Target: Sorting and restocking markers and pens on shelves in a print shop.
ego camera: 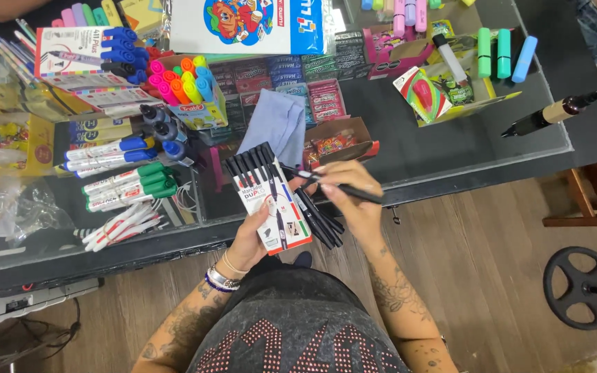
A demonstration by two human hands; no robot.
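My left hand (251,238) holds a flat white marker box (272,207) with several black markers (251,164) sticking out of its top. My right hand (354,207) grips a bundle of black markers (320,220) below the palm, and its fingers pinch one black marker (340,188) lying across, tip pointing left toward the box. Both hands hover over the front edge of a dark glass counter (409,155). A folded blue cloth (281,124) lies on the counter just beyond the box.
Stationery crowds the counter: green and blue whiteboard markers (122,176), a box of bright highlighters (186,86), pastel highlighters (502,52), cardboard display boxes (443,86). A dark bottle (551,114) lies at the right edge. Wooden floor and a black wheel-shaped stand (580,287) are at right.
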